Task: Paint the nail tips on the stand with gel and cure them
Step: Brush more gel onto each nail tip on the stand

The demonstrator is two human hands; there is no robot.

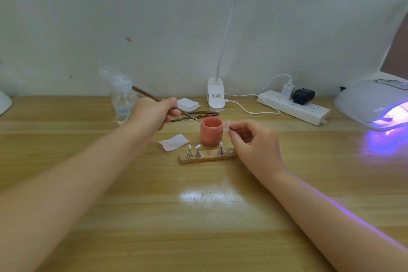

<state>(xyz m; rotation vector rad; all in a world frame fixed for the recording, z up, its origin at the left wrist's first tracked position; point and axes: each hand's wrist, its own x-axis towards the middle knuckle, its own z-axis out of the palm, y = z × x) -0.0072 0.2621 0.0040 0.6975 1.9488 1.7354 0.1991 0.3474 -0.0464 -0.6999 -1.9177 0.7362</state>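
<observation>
Worktop (198, 216): pale wood grain, varnished, glare noted between the hands. Stand (207, 158) below right hand (254, 141): bare matt wood, shiny metal pegs. Gel pot (211, 131): matt pink plastic. Paper wipe (174, 142) beside it.

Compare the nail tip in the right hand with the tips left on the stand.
The held nail tip looks pink; the stand tips look pale and silvery. The right hand pinches the held one's holder in the air beside the gel jar; the others stand on the wooden stand. All sit on small holders.
</observation>
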